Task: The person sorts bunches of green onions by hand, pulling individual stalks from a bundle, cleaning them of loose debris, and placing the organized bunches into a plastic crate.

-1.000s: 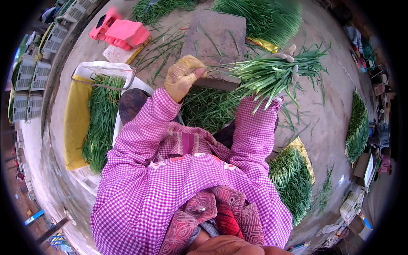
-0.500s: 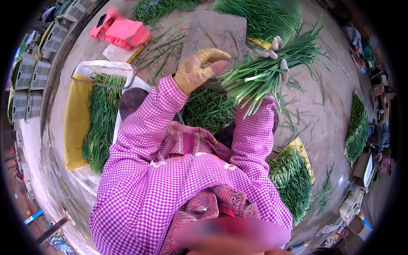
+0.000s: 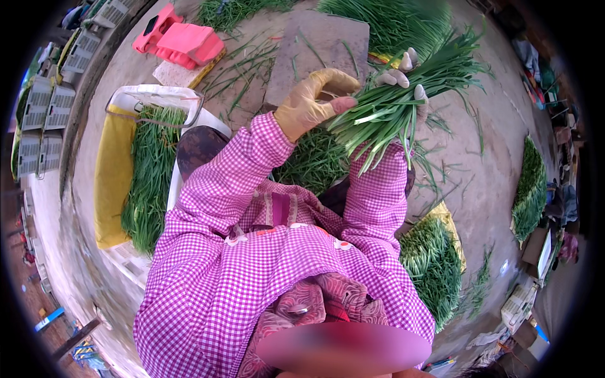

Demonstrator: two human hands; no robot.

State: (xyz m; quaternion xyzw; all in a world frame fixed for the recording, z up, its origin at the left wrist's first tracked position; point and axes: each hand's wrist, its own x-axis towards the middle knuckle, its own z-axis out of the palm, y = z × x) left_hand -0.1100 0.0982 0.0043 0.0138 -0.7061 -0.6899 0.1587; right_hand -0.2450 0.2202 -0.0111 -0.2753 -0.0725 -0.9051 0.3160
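My right hand [image 3: 409, 82], in a pale glove, is closed round a bunch of garlic chives [image 3: 378, 116]. The cut whitish ends point toward my lower left, and the leaves fan out to the upper right. My left hand [image 3: 309, 104] wears a yellow glove, with a pinkish thumb tip showing. Its fingers curve over and stay apart from the thumb, with nothing visible between them. Thumb and fingertips are right beside the left edge of the bunch; whether they touch it I cannot tell. Below the hands, more loose greens [image 3: 315, 160] lie between my legs.
A grey board [image 3: 321, 47] lies ahead, with a large chive pile [image 3: 384, 25] beyond it. At left stands a white crate [image 3: 154, 92] with a yellow lining, filled with chives. Pink foam-like blocks [image 3: 189, 44] are far left. Another chive stack [image 3: 435, 277] sits at right.
My left hand has moved right, closer to the chive bunch, its fingertips now at the bunch's edge. My right hand holds the bunch almost where it was.
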